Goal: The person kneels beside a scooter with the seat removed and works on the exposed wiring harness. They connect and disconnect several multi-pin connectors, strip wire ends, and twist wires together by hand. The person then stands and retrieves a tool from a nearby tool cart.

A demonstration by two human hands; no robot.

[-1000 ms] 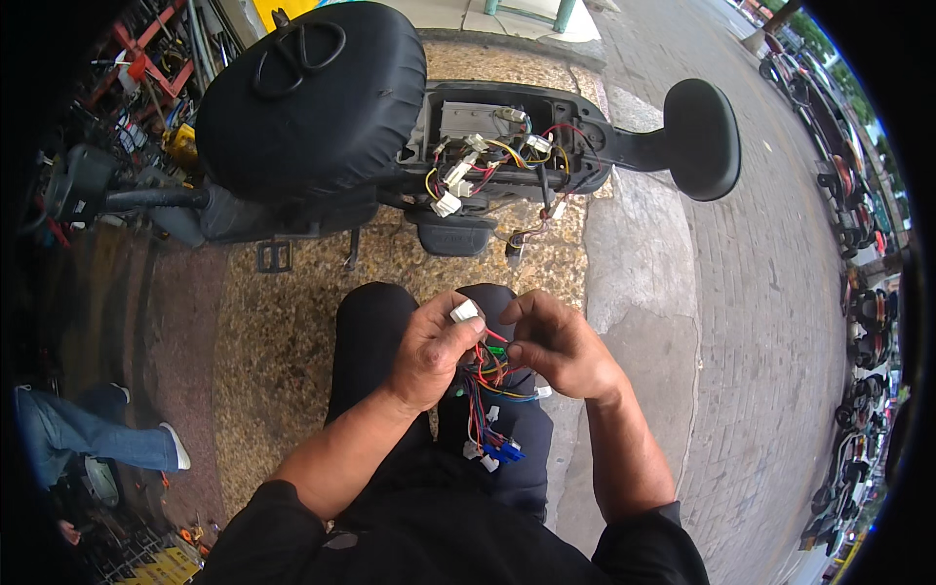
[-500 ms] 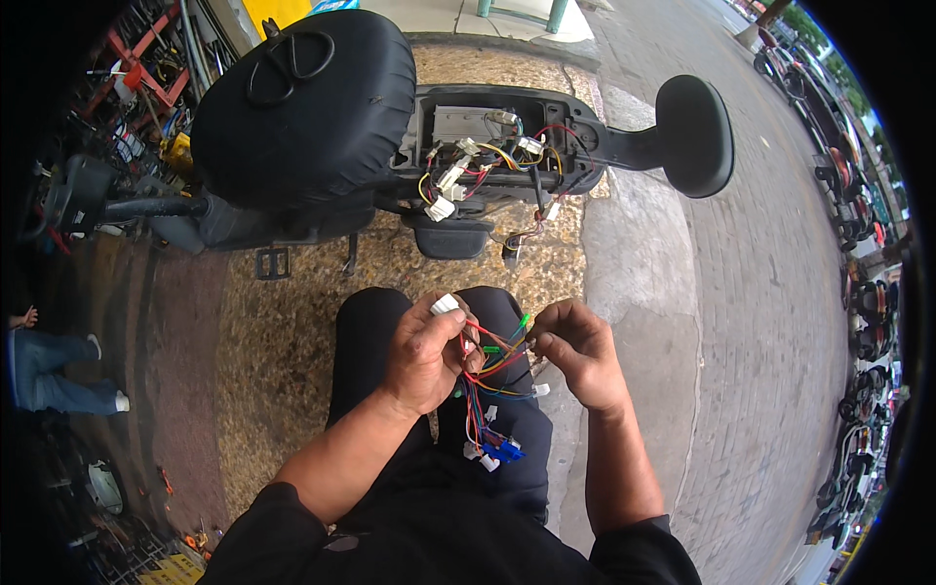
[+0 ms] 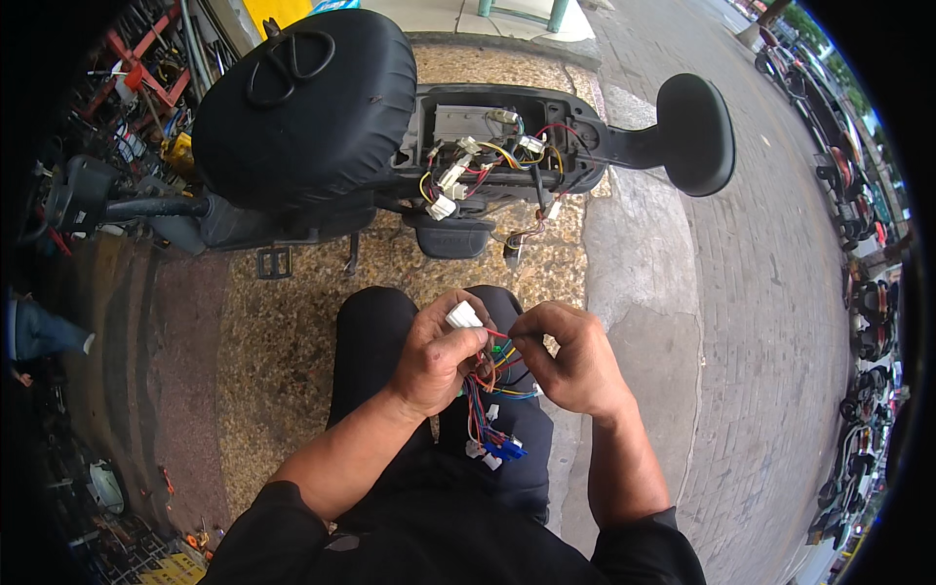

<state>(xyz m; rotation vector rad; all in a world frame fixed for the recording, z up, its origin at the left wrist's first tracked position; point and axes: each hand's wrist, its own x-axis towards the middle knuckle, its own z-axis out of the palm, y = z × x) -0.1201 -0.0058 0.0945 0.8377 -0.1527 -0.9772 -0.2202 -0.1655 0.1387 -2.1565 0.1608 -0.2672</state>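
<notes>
So, versus half a second ago, the right hand (image 3: pixel 570 356) has come in from the outer side and now sits just beside the left hand (image 3: pixel 429 359). The blocky white plastic connector (image 3: pixel 463 315) has shifted slightly toward it, tilted above the left thumb. A short span of thin red wire (image 3: pixel 495 333) now bridges the two hands. My read: the work is down to this one lead rather than the whole multicoloured wire bundle (image 3: pixel 475 400). Can't see from here whether that lead enters the connector.

Grip: left is closed, thumb pressed by the connector's lower end, fingers curled beneath and apparently gathering wires too. Right has thumb and index drawn together, pinching the red wire; the exact contact is hidden from me.

Location: connector is held up over the inner edge of the right thigh of the black cloth trousers (image 3: pixel 366 336). Bundle drops below the hands onto that thigh, with a blue plastic connector (image 3: pixel 505 450) among small white ones at its lower end. Beyond the knees, loose white plugs (image 3: pixel 442 208) hang over the near edge of the black scooter body's open compartment (image 3: pixel 487 90); neither hand touches those.
</notes>
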